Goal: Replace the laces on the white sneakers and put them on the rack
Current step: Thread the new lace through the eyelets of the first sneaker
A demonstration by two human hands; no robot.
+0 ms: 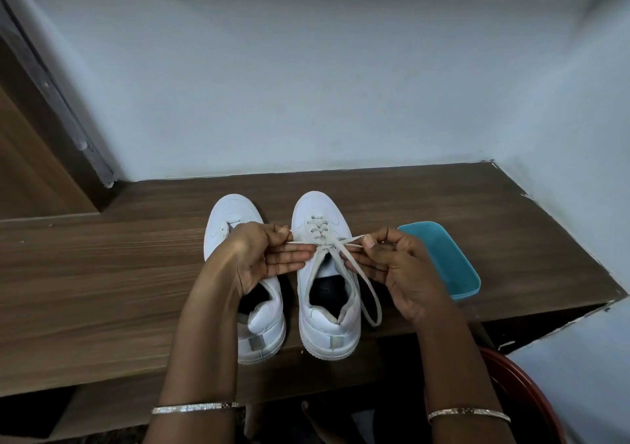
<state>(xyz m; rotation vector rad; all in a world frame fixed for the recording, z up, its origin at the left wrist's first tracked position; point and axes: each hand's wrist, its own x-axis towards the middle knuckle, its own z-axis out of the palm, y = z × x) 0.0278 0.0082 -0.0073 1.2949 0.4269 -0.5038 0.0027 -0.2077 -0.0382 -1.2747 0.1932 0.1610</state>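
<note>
Left hand (266, 259): thumb and forefinger pinch one run of the lace (328, 242), remaining fingers held straight beneath it. Right hand (395, 266): thumb and forefinger pinch the other run, other fingers loosely curled. The two hands pull outward to either side of the laced sneaker (327, 327), over its upper eyelets, where the runs cross. A long loop of lace hangs off the sneaker's right flank and lies on the tabletop (102, 273). The lace is flat, off-white, slightly greyer than the shoe. The sneaker is white, low-cut, with a dark insole and a grey heel tab. A second sneaker (264, 327), same make, stands just to its left and parallel; whether it carries a lace I cannot tell, as the left hand covers its eyelets. Both stand upright on the soles, heels near the front edge, toes toward the wall (306, 85), long axes running front to back. The tabletop is dark wood-grain. A blue tray (453, 266) lies near the laced sneaker, to its right. The wall is pale and bluish; a brown door (27, 157) stands far left.
</note>
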